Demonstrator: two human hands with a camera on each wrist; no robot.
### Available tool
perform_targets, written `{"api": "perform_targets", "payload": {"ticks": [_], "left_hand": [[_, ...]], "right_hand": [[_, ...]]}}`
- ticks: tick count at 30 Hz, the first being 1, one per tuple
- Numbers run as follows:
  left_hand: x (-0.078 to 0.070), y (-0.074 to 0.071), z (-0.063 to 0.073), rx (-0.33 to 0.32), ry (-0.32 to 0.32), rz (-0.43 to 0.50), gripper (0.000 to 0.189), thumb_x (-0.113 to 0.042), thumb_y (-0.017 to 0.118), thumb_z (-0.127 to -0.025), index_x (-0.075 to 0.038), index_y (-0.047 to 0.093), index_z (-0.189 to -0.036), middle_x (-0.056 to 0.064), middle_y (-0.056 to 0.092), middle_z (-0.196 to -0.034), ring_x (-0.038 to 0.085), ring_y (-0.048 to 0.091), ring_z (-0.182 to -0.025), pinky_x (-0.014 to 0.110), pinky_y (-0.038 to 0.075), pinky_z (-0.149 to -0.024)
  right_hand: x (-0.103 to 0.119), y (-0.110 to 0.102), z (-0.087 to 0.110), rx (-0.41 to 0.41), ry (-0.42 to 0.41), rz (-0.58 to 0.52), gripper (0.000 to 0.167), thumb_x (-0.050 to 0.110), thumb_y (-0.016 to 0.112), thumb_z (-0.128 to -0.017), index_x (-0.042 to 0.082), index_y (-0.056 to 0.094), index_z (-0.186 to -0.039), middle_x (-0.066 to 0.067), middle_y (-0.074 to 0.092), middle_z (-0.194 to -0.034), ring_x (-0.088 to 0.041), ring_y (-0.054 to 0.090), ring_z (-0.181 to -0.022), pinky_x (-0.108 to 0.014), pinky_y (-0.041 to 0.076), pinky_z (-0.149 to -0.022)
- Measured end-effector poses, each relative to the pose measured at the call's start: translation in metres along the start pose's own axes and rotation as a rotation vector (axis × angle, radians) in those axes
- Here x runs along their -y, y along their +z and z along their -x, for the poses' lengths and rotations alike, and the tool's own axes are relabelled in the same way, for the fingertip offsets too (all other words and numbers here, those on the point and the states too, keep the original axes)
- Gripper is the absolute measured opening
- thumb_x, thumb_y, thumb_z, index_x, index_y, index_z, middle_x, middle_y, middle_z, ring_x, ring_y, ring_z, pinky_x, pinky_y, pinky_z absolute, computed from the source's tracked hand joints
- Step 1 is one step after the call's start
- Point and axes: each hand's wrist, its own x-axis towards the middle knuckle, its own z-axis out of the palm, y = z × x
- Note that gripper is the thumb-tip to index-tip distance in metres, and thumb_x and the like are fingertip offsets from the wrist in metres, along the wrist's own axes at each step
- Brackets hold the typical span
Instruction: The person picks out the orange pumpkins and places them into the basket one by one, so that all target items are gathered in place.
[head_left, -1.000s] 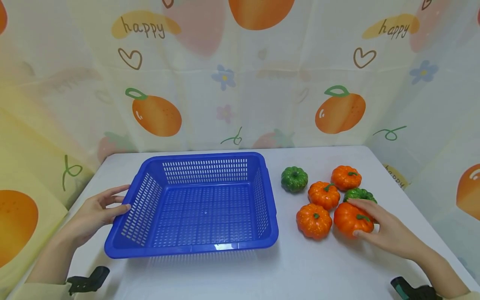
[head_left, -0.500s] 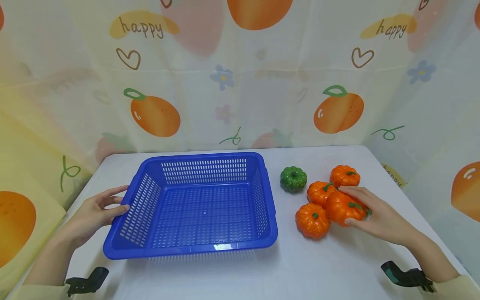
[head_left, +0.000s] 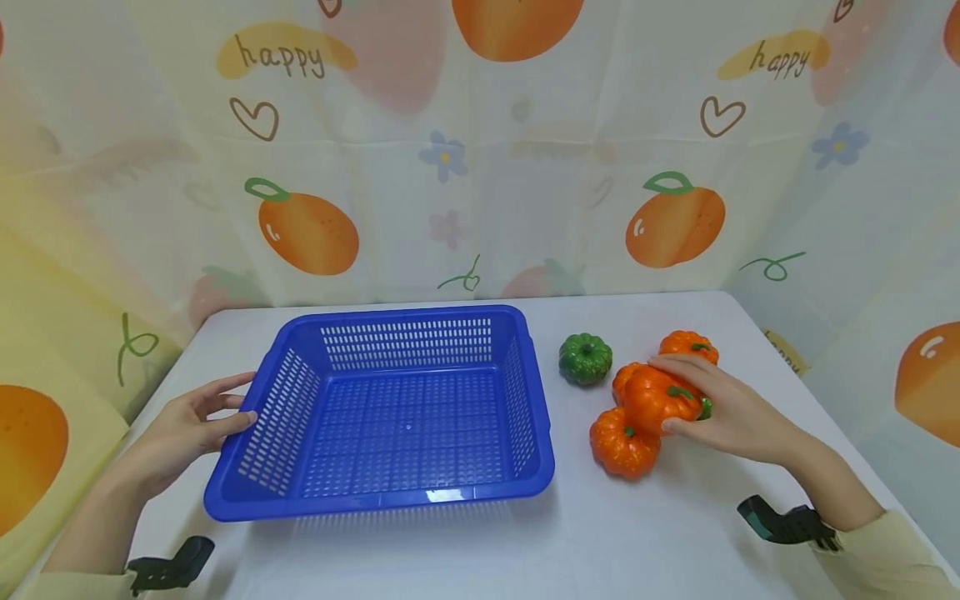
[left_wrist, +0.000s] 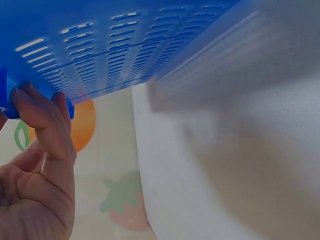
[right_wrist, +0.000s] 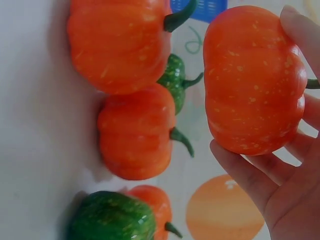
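Note:
My left hand (head_left: 198, 425) grips the left rim of a blue plastic basket (head_left: 378, 500); in the left wrist view its fingers (left_wrist: 42, 112) curl against the rim from outside. My right hand (head_left: 723, 408) holds an orange toy pumpkin (head_left: 652, 400) with a green stem, thumb on one side and fingers on the other. The right wrist view shows that held pumpkin (right_wrist: 255, 82) raised off the white table. Below and around it are a speckled orange pumpkin (head_left: 625, 446), another orange one (head_left: 622, 379) mostly hidden behind it, and one farther back (head_left: 686, 343).
A green pumpkin (head_left: 586, 359) stands between the basket and the orange group. A second green pumpkin (right_wrist: 112, 217) shows in the right wrist view, largely hidden by my hand in the head view. A fruit-print curtain (head_left: 547, 208) hangs behind the white table (head_left: 480, 558).
My right hand has lifted the orange pumpkin from the table and carried it leftward, over the other pumpkins. My left hand stays on the basket rim.

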Motion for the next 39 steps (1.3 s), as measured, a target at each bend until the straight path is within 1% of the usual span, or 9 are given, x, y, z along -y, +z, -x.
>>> {"api": "perform_targets", "payload": {"ticks": [3,6,9,13,18,25,30,33,39], "left_hand": [[0.000,0.000,0.000,-0.001,-0.003,-0.005,0.069,-0.029,0.060,-0.089,-0.007,0.026,-0.144,0.002,0.055,-0.104,0.017,0.065,-0.080,0.032,0.054,-0.069],[0.000,0.000,0.001,-0.002,-0.002,-0.006,0.069,-0.029,0.060,-0.089,-0.007,0.026,-0.144,0.002,0.055,-0.104,0.017,0.065,-0.080,0.032,0.054,-0.069],[0.000,0.000,0.001,-0.002,0.001,-0.004,0.068,-0.029,0.060,-0.089,-0.007,0.026,-0.144,-0.001,0.055,-0.103,0.017,0.065,-0.080,0.032,0.054,-0.069],[0.000,0.000,0.001,0.001,0.008,0.002,0.068,-0.028,0.060,-0.090,-0.006,0.026,-0.144,-0.005,0.056,-0.101,0.017,0.065,-0.080,0.032,0.054,-0.068],[-0.001,0.000,0.002,0.003,0.011,0.003,0.068,-0.028,0.060,-0.090,-0.006,0.026,-0.144,-0.006,0.057,-0.100,0.017,0.066,-0.080,0.032,0.054,-0.068],[-0.001,-0.001,0.002,0.001,0.003,0.004,0.068,-0.028,0.060,-0.090,-0.007,0.026,-0.144,-0.005,0.056,-0.101,0.017,0.066,-0.080,0.033,0.054,-0.068],[0.000,0.000,0.001,0.002,0.005,0.008,0.068,-0.028,0.060,-0.090,-0.007,0.026,-0.144,-0.005,0.056,-0.101,0.017,0.065,-0.080,0.033,0.054,-0.068],[-0.001,0.000,0.000,0.002,0.002,0.008,0.068,-0.028,0.061,-0.089,-0.006,0.026,-0.144,-0.003,0.056,-0.101,0.017,0.065,-0.079,0.033,0.054,-0.068],[-0.001,0.000,0.000,0.001,-0.006,0.001,0.069,-0.029,0.061,-0.089,-0.006,0.026,-0.144,0.000,0.056,-0.102,0.017,0.065,-0.079,0.033,0.054,-0.068]], "right_hand": [[0.003,-0.001,-0.007,0.019,-0.007,-0.002,0.069,0.029,0.077,-0.075,0.015,0.045,-0.135,-0.012,0.043,-0.133,-0.031,0.048,-0.113,-0.055,0.048,-0.081],[0.008,-0.003,-0.015,0.031,-0.028,0.000,0.069,0.028,0.076,-0.076,0.017,0.044,-0.136,-0.009,0.043,-0.133,-0.028,0.047,-0.114,-0.053,0.048,-0.082],[0.012,-0.004,-0.024,0.032,-0.055,0.004,0.068,0.028,0.075,-0.076,0.017,0.043,-0.136,-0.006,0.044,-0.133,-0.024,0.047,-0.116,-0.048,0.050,-0.082],[0.016,-0.004,-0.034,0.037,-0.065,0.003,0.068,0.030,0.074,-0.077,0.018,0.043,-0.136,-0.003,0.043,-0.134,-0.020,0.046,-0.117,-0.042,0.051,-0.083],[0.022,-0.003,-0.044,0.063,-0.055,-0.017,0.066,0.035,0.072,-0.079,0.020,0.042,-0.136,-0.003,0.042,-0.135,-0.022,0.045,-0.119,-0.043,0.050,-0.084],[0.031,-0.001,-0.059,0.070,-0.089,-0.066,0.066,0.030,0.073,-0.078,0.019,0.043,-0.136,0.000,0.042,-0.135,-0.019,0.044,-0.121,-0.042,0.047,-0.090],[0.039,0.000,-0.071,0.089,-0.090,-0.097,0.066,0.032,0.073,-0.079,0.019,0.043,-0.136,-0.002,0.042,-0.135,-0.021,0.043,-0.121,-0.046,0.046,-0.091],[0.044,0.000,-0.077,0.100,-0.098,-0.109,0.066,0.031,0.073,-0.079,0.018,0.043,-0.137,-0.004,0.042,-0.135,-0.022,0.045,-0.120,-0.046,0.047,-0.090],[0.054,0.001,-0.091,0.107,-0.108,-0.078,0.067,0.038,0.071,-0.079,0.022,0.042,-0.137,-0.001,0.042,-0.136,-0.020,0.046,-0.118,-0.044,0.047,-0.091]]}}
